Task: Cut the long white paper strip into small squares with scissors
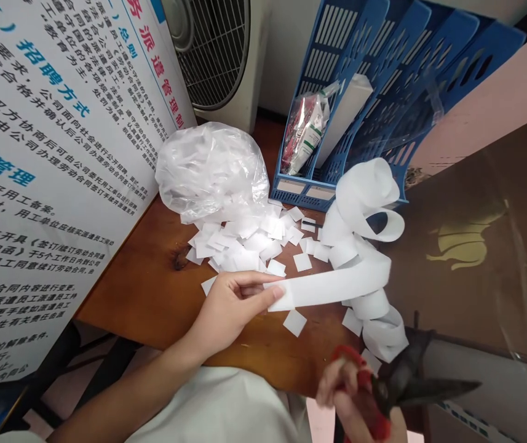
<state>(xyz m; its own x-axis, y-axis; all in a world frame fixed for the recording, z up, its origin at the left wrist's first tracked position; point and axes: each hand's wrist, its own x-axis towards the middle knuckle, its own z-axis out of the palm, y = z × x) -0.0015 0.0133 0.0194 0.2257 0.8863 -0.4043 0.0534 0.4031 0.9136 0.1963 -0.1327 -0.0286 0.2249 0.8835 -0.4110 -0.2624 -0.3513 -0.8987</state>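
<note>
the right hand [353, 400] is sitting nearest, low at the front edge of the table [152, 295], its fingers curled shut through the red handles of the scissors [396, 384]; the dark blades are pointing right, out past the table edge, and whether they are fully closed is hard to tell through the blur. just beyond, over the table, the left hand [230, 304] is pinching the free end of the strip [337, 286] between thumb and fingers, clamped on it, holding it flat a little above the wood. from that end the white strip is running right and then coiling in loose loops, some dropping toward the front edge of the table near the scissors, others rising at the table's back right. small cut squares [254, 240] are lying scattered on the table beyond the left hand, with a few loose ones just beside the strip. behind the squares, the bag [210, 169], clear plastic and full of more white pieces, is resting on the table with its mouth touching the pile. at the table's far right, a blue rack [360, 80] is standing, holding a packet [307, 126] and a white box [344, 114]. a printed board [51, 154] is leaning along the table's left side, and a fan [217, 55] is standing behind the table.
</note>
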